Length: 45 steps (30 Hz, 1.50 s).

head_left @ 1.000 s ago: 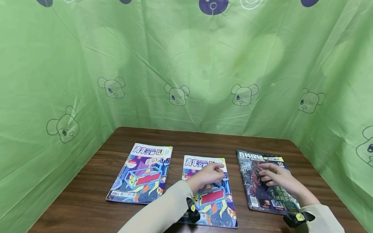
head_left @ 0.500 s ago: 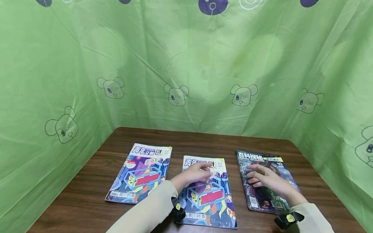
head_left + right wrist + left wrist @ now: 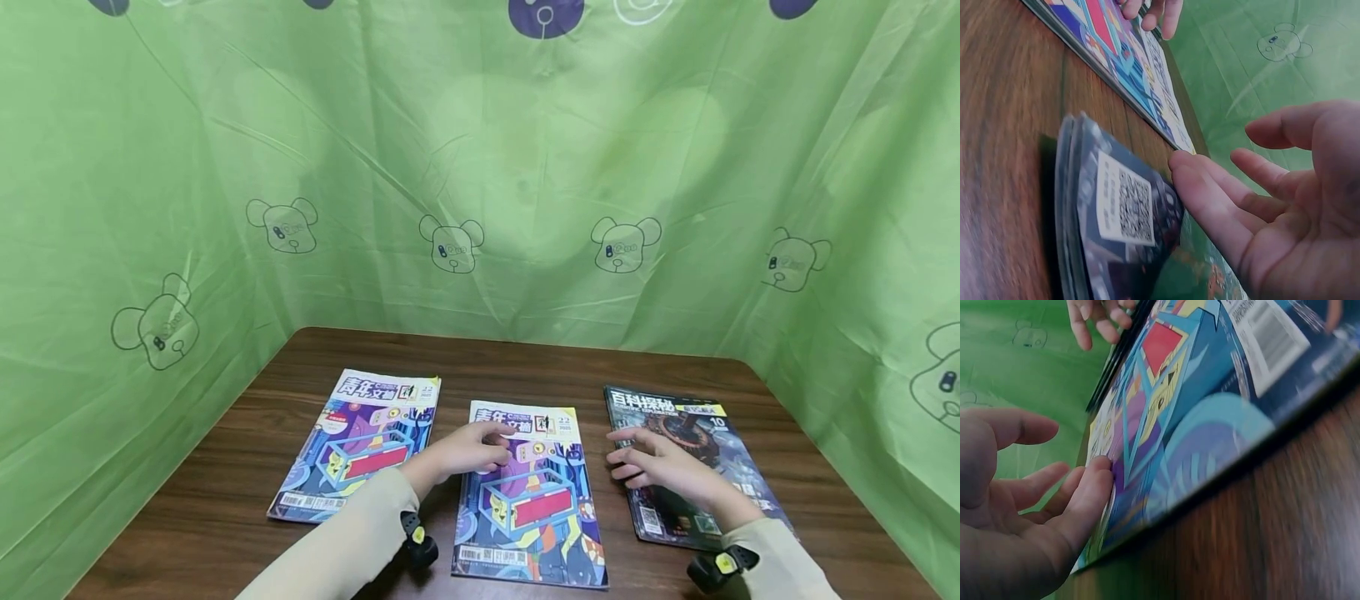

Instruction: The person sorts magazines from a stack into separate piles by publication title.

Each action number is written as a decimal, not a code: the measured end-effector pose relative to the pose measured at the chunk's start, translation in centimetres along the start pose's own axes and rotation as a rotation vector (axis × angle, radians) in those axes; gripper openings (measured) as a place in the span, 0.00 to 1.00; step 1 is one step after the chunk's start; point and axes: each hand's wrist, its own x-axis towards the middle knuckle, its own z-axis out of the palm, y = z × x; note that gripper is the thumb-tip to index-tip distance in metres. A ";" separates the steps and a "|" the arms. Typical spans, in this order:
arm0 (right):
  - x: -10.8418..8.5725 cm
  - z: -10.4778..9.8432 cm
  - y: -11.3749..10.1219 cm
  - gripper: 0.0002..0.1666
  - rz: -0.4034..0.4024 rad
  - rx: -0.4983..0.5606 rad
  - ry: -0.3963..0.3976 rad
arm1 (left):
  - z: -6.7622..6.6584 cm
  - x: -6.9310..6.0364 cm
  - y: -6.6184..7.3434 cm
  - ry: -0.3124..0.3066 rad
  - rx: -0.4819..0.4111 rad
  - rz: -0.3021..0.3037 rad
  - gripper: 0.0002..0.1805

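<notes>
Over the left edge of a colourful purple-and-blue magazine (image 3: pixel 536 508) in the middle, my left hand (image 3: pixel 461 450) hovers low with loosely bent fingers and nothing in its grasp. In the left wrist view its lowest finger (image 3: pixel 1088 494) is close to the cover; whether it touches, I cannot tell. My right hand (image 3: pixel 667 471) is above the left side of a dark magazine stack (image 3: pixel 720 442), its fingers spread and relaxed. The right wrist view shows several stacked layers below a QR code label (image 3: pixel 1125 200), with a fingertip beside the cover.
Another magazine (image 3: pixel 360 450) with the same colourful cover lies at the left, partly behind my left forearm. All lie on a dark wooden table (image 3: pixel 517 367). Green curtains (image 3: pixel 480 167) printed with bear faces enclose the back and sides.
Both hands have drifted left: the left from the upper middle of the central magazine to its left edge, the right from the dark magazine's middle to its left side. The magazines stay put.
</notes>
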 end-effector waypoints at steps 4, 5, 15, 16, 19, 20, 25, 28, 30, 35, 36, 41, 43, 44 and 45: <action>0.2 0.6 -0.3 0.34 0.006 0.013 -0.025 | -0.9 -0.7 -0.2 0.012 0.063 -0.004 0.28; 0.2 0.7 -0.4 0.34 0.001 0.012 -0.034 | -1.1 -0.8 -0.3 0.014 0.075 -0.002 0.28; 0.7 1.7 -0.2 0.31 0.012 0.013 -0.072 | -2.6 -1.8 -1.2 0.035 0.013 -0.029 0.29; 0.7 1.8 -0.2 0.31 0.013 0.015 -0.074 | -2.8 -1.9 -1.3 0.036 0.003 -0.031 0.29; 0.8 2.0 -0.3 0.31 0.014 0.020 -0.080 | -3.3 -2.2 -1.4 0.039 0.001 -0.040 0.29; 0.8 2.1 -0.4 0.31 0.013 0.022 -0.081 | -3.5 -2.3 -1.5 0.039 0.001 -0.046 0.28; 0.9 2.5 -0.6 0.31 0.018 0.053 -0.084 | -4.1 -2.8 -1.7 0.018 -0.048 -0.108 0.28; 0.9 2.6 -0.5 0.31 0.022 0.071 -0.088 | -4.1 -3.0 -1.8 0.000 -0.105 -0.154 0.30; 0.9 2.6 -0.5 0.31 0.024 0.081 -0.089 | -4.1 -3.1 -1.8 -0.005 -0.136 -0.175 0.31; 1.1 2.7 -0.3 0.31 0.029 0.093 -0.078 | -3.9 -3.0 -1.9 0.005 -0.135 -0.166 0.33; 1.1 2.7 -0.3 0.31 0.030 0.095 -0.076 | -3.8 -2.9 -2.0 0.008 -0.132 -0.160 0.33; 1.1 2.7 -0.1 0.31 0.035 0.101 -0.070 | -3.7 -2.5 -2.4 0.002 -0.173 -0.136 0.32; 1.2 2.8 -0.1 0.31 0.036 0.100 -0.067 | -3.5 -2.4 -2.5 -0.012 -0.209 -0.131 0.33; 1.2 2.8 -0.1 0.30 0.036 0.099 -0.066 | -3.4 -2.4 -2.5 -0.020 -0.227 -0.128 0.34; 1.2 2.8 -0.1 0.30 0.035 0.098 -0.065 | -3.2 -2.3 -2.5 -0.025 -0.243 -0.131 0.35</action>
